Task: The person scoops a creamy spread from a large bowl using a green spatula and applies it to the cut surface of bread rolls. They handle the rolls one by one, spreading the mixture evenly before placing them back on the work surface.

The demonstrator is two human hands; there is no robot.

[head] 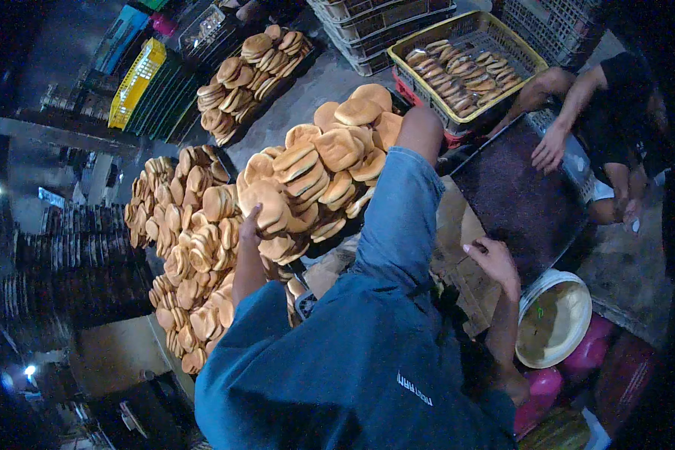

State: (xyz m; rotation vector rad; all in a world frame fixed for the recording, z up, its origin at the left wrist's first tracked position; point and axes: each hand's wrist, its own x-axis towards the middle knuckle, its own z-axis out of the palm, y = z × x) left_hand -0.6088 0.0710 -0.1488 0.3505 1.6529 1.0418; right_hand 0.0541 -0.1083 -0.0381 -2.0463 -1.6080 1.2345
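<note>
My left hand (250, 226) is at the left edge of a heap of flat round bread buns (340, 149). Its thumb presses on a golden-brown bun (265, 201), and the other fingers are mostly hidden behind the bread. My right hand (496, 260) hovers over a brown cardboard sheet (458, 225), fingers loosely bent and apart, with nothing visible in it. Just beyond it lies a dark, purplish-brown flat surface (517, 197) with a raised edge.
More buns cover trays at left (188, 292) and farther off (239, 90). A yellow-rimmed crate (486, 19) holds packed buns. A co-worker's hand (551, 147) reaches over the dark surface. A white bucket (584, 329) stands at right; yellow crates (138, 84) are stacked at upper left.
</note>
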